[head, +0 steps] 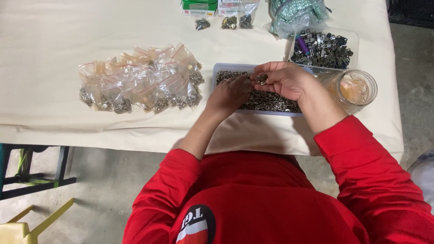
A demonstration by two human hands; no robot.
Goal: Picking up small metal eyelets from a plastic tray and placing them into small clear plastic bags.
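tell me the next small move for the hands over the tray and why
Probably the left hand picks another metal snap from the tray, since the right hand holds only a few pieces and filled bags lie alongside.

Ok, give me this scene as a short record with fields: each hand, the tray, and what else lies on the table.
left hand: reaching into the shallow pale-blue plastic tray of small metal fasteners
right hand: a few small metal pieces pinched in its fingers, over the tray
left of tray: heap of small clear zip bags holding metal bits
right of tray: clear plastic cup
surface: cream cloth-covered table
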